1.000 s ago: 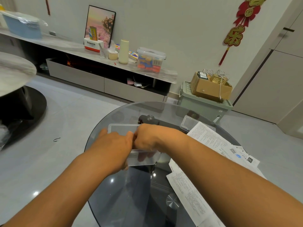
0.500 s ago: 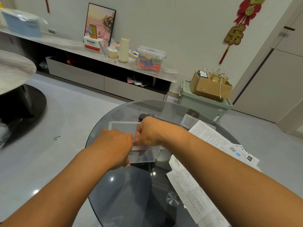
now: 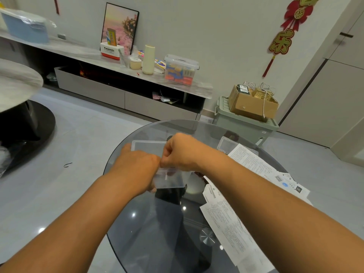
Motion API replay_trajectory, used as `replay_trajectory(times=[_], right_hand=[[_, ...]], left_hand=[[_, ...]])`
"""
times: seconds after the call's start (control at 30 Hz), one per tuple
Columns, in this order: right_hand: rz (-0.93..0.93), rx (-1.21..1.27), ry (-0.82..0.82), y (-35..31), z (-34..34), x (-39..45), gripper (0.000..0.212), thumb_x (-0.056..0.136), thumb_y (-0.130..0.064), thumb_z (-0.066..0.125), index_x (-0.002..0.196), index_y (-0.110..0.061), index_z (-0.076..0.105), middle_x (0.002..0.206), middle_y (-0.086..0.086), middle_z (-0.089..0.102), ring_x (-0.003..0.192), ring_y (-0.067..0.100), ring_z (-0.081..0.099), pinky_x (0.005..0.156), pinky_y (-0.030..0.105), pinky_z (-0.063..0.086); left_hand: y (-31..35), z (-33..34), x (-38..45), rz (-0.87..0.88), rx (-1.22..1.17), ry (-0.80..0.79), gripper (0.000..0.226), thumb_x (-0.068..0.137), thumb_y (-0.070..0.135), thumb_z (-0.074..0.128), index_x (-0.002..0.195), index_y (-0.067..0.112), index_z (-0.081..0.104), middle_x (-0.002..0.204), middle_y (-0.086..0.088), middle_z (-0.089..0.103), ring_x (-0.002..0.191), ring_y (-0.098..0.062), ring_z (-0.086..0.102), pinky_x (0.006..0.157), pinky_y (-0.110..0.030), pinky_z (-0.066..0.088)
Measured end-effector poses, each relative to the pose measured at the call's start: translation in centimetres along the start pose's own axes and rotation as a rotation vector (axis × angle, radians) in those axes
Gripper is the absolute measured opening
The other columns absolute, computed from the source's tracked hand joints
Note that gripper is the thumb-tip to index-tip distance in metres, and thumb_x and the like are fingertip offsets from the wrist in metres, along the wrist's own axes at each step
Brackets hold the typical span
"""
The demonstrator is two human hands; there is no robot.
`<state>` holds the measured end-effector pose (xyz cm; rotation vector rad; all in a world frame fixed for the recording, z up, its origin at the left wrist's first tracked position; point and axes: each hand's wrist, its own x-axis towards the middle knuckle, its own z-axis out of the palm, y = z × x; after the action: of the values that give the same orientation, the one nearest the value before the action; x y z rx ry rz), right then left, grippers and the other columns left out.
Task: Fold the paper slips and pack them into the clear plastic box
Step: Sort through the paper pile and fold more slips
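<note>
A clear plastic box (image 3: 173, 181) sits on the round glass table (image 3: 157, 233), with a clear panel of it (image 3: 147, 147) showing beyond my hands. My left hand (image 3: 137, 170) grips the box's left side, fingers curled under and hidden. My right hand (image 3: 181, 151) is a fist above the box and pinches at its top edge right beside my left hand. What it pinches is hidden. Printed paper slips lie flat on the table's right side: one long slip (image 3: 226, 219) near me, another (image 3: 250, 160) farther off, and smaller ones (image 3: 285, 183).
A second small clear box (image 3: 229, 144) rests at the table's far right, partly under the slips. Beyond the table stand a green bin with a cardboard box (image 3: 252, 107) and a low cabinet (image 3: 126, 95). A dark round table base (image 3: 25, 123) stands at the left.
My right hand has lifted a little up and away from my left hand, still pinching at the box. My left hand has kept its grip in place.
</note>
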<state>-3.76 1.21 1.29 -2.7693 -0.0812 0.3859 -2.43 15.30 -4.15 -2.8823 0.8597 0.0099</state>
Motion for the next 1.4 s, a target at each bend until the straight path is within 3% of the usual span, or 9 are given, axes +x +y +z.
replay_trajectory(times=[0.2, 0.37, 0.53, 0.73, 0.83, 1.0, 1.1, 1.23, 1.4], right_hand=[[-0.066, 0.331, 0.411, 5.8, -1.7, -5.6, 0.013, 0.096, -0.038, 0.069, 0.095, -0.027, 0.075, 0.088, -0.011, 0.073, 0.082, 0.003, 0.068, 0.075, 0.023, 0.056], [0.173, 0.306, 0.343, 13.1, 1.0, -9.9, 0.009, 0.095, -0.041, 0.069, 0.097, -0.035, 0.074, 0.102, -0.019, 0.073, 0.098, 0.000, 0.066, 0.097, 0.036, 0.055], [0.278, 0.296, 0.340, 16.4, 2.3, -13.6, 0.004, 0.095, -0.038, 0.070, 0.098, -0.041, 0.071, 0.111, -0.026, 0.065, 0.104, -0.001, 0.060, 0.087, 0.022, 0.046], [0.320, 0.089, 0.108, 15.8, 3.3, -17.3, 0.074, 0.075, -0.072, 0.072, 0.139, -0.048, 0.046, 0.135, -0.034, 0.041, 0.125, 0.005, 0.042, 0.106, 0.033, 0.037], [0.223, -0.140, 0.124, 14.6, 4.8, -17.5, 0.072, 0.082, -0.069, 0.059, 0.145, -0.040, 0.040, 0.141, -0.020, 0.044, 0.126, 0.012, 0.043, 0.110, 0.036, 0.033], [0.212, -0.221, 0.303, 14.7, 6.9, -17.1, 0.019, 0.096, -0.034, 0.047, 0.106, -0.024, 0.060, 0.103, -0.007, 0.056, 0.094, 0.018, 0.056, 0.083, 0.035, 0.048], [0.206, -0.154, 0.402, 16.4, 8.5, -16.7, 0.019, 0.100, -0.024, 0.049, 0.105, -0.019, 0.067, 0.100, -0.004, 0.062, 0.094, 0.018, 0.060, 0.079, 0.035, 0.050], [0.030, 0.160, 0.469, 17.6, 9.4, -17.2, 0.028, 0.100, -0.032, 0.054, 0.116, -0.026, 0.076, 0.123, -0.012, 0.070, 0.119, 0.008, 0.058, 0.099, 0.012, 0.035], [-0.185, 0.250, 0.363, 18.8, 9.5, -17.9, 0.029, 0.099, -0.036, 0.057, 0.122, -0.038, 0.073, 0.133, -0.022, 0.064, 0.134, -0.010, 0.045, 0.126, 0.029, 0.005]], left_hand=[[-1.3, 0.2, 1.5, 0.014, -0.085, 0.065, 0.048, 0.078, 0.058, 0.075, 0.117, 0.038, 0.056, 0.098, 0.012, 0.065, 0.111, -0.017, 0.058, 0.121, -0.055, 0.002], [-1.5, -0.3, 1.7, 0.013, -0.057, 0.080, 0.091, 0.071, 0.070, 0.073, 0.147, 0.043, 0.031, 0.144, 0.012, 0.054, 0.139, -0.017, 0.042, 0.120, -0.058, -0.009], [0.2, -0.9, 1.3, 0.044, -0.007, 0.173, 0.109, 0.070, 0.074, 0.071, 0.156, 0.041, 0.013, 0.160, 0.010, 0.034, 0.149, -0.017, 0.028, 0.121, -0.058, -0.006], [4.8, -0.6, 0.4, 0.264, -0.220, 0.467, 0.090, 0.076, 0.062, 0.074, 0.151, 0.029, 0.037, 0.148, 0.007, 0.048, 0.140, -0.016, 0.041, 0.122, -0.040, 0.017], [8.9, -0.8, -0.8, 0.372, -0.525, 0.339, 0.066, 0.090, 0.054, 0.063, 0.150, 0.040, 0.037, 0.145, 0.029, 0.040, 0.131, 0.010, 0.032, 0.105, -0.011, 0.024], [12.7, 1.5, -1.0, 0.494, -0.621, -0.001, 0.076, 0.089, 0.065, 0.058, 0.153, 0.050, 0.021, 0.156, 0.030, 0.030, 0.142, 0.007, 0.029, 0.117, -0.024, 0.031], [13.6, 2.6, -1.0, 0.462, -0.681, -0.119, 0.094, 0.083, 0.068, 0.064, 0.155, 0.052, 0.005, 0.159, 0.032, 0.021, 0.144, 0.005, 0.025, 0.117, -0.027, 0.031], [13.8, 2.0, -0.8, 0.460, -0.744, -0.107, 0.105, 0.078, 0.057, 0.076, 0.153, 0.056, 0.003, 0.154, 0.040, 0.015, 0.140, 0.012, 0.020, 0.115, -0.022, 0.029], [12.5, 1.6, -0.4, 0.597, -0.617, 0.064, 0.069, 0.079, 0.065, 0.067, 0.143, 0.044, 0.048, 0.142, 0.034, 0.043, 0.133, 0.012, 0.034, 0.113, -0.012, 0.024]])
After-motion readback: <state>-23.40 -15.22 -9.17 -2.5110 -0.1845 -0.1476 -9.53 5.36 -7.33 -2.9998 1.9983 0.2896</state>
